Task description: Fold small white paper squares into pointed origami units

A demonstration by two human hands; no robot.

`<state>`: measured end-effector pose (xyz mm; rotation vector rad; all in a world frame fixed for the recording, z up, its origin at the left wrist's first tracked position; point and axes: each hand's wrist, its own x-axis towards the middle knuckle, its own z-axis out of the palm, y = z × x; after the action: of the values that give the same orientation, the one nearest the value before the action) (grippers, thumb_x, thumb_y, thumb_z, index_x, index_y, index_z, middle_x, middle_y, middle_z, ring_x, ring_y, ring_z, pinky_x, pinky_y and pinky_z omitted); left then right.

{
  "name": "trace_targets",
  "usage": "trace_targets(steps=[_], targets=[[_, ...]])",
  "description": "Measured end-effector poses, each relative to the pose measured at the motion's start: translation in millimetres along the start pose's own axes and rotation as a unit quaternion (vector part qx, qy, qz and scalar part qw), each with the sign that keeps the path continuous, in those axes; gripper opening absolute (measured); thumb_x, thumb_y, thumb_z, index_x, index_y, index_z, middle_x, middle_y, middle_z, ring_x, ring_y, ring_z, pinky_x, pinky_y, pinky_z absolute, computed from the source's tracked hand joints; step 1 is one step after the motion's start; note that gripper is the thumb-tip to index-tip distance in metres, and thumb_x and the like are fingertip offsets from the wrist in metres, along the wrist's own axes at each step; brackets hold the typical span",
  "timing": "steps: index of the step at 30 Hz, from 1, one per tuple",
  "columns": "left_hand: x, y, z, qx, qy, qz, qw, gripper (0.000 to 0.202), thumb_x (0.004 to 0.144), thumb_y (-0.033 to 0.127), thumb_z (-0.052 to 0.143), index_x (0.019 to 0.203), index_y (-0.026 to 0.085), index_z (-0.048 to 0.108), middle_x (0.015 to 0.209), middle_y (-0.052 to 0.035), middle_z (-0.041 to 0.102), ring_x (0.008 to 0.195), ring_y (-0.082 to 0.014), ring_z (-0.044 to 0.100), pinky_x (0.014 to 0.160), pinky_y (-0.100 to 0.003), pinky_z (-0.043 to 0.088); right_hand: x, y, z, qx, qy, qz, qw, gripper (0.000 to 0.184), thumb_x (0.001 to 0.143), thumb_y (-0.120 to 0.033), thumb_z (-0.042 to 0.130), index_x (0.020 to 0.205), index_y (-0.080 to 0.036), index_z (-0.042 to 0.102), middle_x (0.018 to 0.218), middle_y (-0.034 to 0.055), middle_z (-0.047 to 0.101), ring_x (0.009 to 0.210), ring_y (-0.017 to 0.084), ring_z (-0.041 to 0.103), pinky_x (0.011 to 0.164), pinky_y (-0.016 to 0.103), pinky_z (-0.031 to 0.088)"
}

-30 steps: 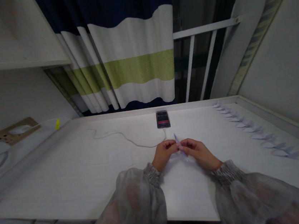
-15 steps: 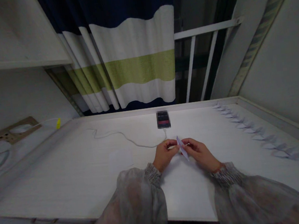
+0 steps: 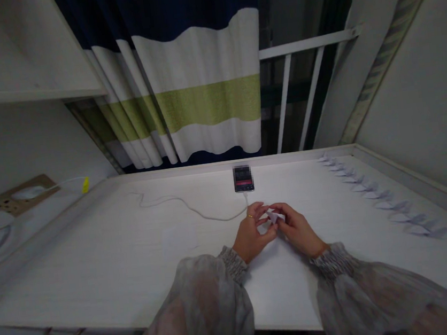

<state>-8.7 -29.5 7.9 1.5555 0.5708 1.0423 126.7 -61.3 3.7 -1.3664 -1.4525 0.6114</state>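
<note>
A small piece of folded white paper (image 3: 276,216) is held up between my two hands, above the white desk (image 3: 286,289). My right hand (image 3: 298,230) pinches its right side between thumb and fingers. From the left, my left hand (image 3: 252,233) curls round the paper, with fingertips at its upper edge and the thumb below. A gap shows between that thumb and the fingers. A ring sits on one left finger. Part of the paper is covered by my fingertips.
Several folded paper pieces (image 3: 389,205) form a slanting row along the right side. A phone (image 3: 243,178) lies at the back, with a white cable (image 3: 196,209) running left. A flat white sheet (image 3: 179,238) lies left of my hands. A power strip (image 3: 13,205) is at far left.
The paper has turned from a tall, narrow, edge-on shape to a smaller, wider-looking one. My left fingers have spread further from the thumb and shifted around it.
</note>
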Motion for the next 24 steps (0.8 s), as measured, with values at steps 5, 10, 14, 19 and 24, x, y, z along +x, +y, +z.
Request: trace_targets(steps=[5, 10, 14, 19, 24], targets=[[0.9, 6.4, 3.3, -0.091, 0.026, -0.022, 0.995, 0.051, 0.058, 0.017, 0.069, 0.103, 0.018, 0.043, 0.109, -0.0094, 0.056, 0.107, -0.0185, 0.05, 0.098, -0.036, 0.031, -0.7, -0.9, -2.2, -0.012, 0.011, -0.01, 1.0, 0.025, 0.073, -0.02, 0.043, 0.097, -0.02, 0.05, 0.082, 0.0032, 0.061, 0.067, 0.015, 0.056, 0.063, 0.028, 0.046], [7.7, 8.3, -1.1, -0.241, 0.114, -0.161, 0.951, 0.031, 0.066, 0.034, 0.063, 0.088, 0.016, 0.051, 0.094, -0.0068, 0.059, 0.087, -0.0143, 0.056, 0.081, -0.03, 0.041, -2.5, -5.6, -4.3, -0.071, -0.005, -0.079, 0.994, 0.022, 0.074, -0.017, 0.04, 0.092, -0.019, 0.054, 0.082, 0.0049, 0.061, 0.069, 0.016, 0.058, 0.066, 0.03, 0.046], [7.5, 7.2, -3.6, -0.233, 0.043, -0.235, 0.943, 0.032, 0.065, 0.04, 0.064, 0.073, 0.01, 0.058, 0.073, -0.0051, 0.059, 0.067, -0.0099, 0.054, 0.068, -0.026, 0.041, -4.3, -6.7, -6.4, -0.127, -0.019, -0.167, 0.977, 0.033, 0.07, -0.009, 0.04, 0.097, -0.02, 0.054, 0.092, 0.0059, 0.06, 0.086, 0.019, 0.056, 0.076, 0.033, 0.045], [5.4, 5.6, -3.3, -0.248, 0.026, -0.226, 0.942, 0.031, 0.06, 0.036, 0.069, 0.074, 0.01, 0.061, 0.071, -0.004, 0.06, 0.069, -0.011, 0.054, 0.074, -0.028, 0.042, -4.6, -7.5, -7.8, -0.162, -0.02, -0.223, 0.961, 0.041, 0.064, -0.005, 0.04, 0.099, -0.021, 0.053, 0.089, 0.0058, 0.059, 0.086, 0.02, 0.053, 0.077, 0.037, 0.044], [5.3, 6.2, -3.4, -0.257, 0.013, -0.224, 0.94, 0.03, 0.06, 0.034, 0.069, 0.078, 0.01, 0.063, 0.076, -0.0057, 0.062, 0.073, -0.0132, 0.056, 0.079, -0.032, 0.042, -3.8, -10.0, -5.7, -0.121, 0.001, -0.215, 0.969, 0.036, 0.066, -0.006, 0.043, 0.097, -0.021, 0.052, 0.087, 0.0061, 0.056, 0.082, 0.02, 0.052, 0.073, 0.035, 0.044]])
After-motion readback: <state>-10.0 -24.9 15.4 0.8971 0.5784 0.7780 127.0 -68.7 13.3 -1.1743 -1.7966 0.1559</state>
